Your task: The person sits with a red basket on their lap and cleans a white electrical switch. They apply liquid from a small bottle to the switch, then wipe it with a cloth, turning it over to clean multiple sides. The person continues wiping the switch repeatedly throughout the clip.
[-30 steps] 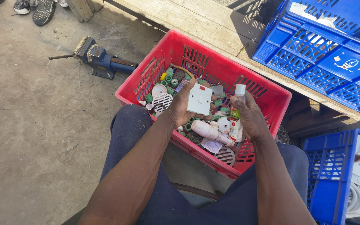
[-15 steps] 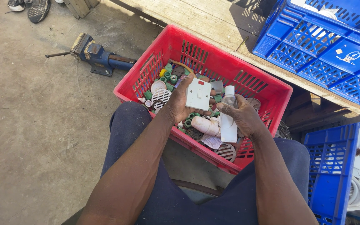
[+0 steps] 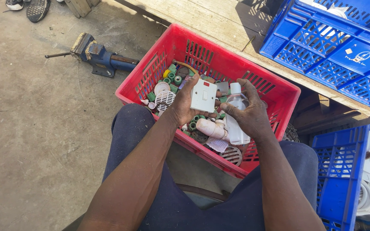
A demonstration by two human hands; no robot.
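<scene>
both hands are held over a red crate (image 3: 275, 92) that rests against the knees. the left hand (image 3: 185, 105) is closed around a white wall switch (image 3: 203, 95), gripped by its lower left edge with the thumb across the face, so the plate is held upright and facing the camera. the right hand (image 3: 247, 112) is wrapped around a small clear bottle (image 3: 236, 117) with a white cap, the cap pointing away from the body and the base tilted toward the lap. the two objects are just beside each other, switch to the left, bottle to the right.

directly beneath the hands, inside the crate, a white pipe elbow (image 3: 210, 127), round drain grilles (image 3: 164, 98) and many small green fittings (image 3: 173, 75) are piled loosely. a blue vise (image 3: 97, 56) lies on the concrete well to the left of the left hand. blue crates (image 3: 335, 47) are stacked on a wooden bench beyond the right hand.

a slip is judged possible: the switch is pinched only at one edge, and it could be dropped into the pile and chipped against the hard fittings. the bottle is held slanted; whether its cap is tight cannot be told, and if loose, liquid could be spilled onto the switch or the parts below. the crate itself is propped on the legs, so it could be tipped by a shift of the knees.
</scene>
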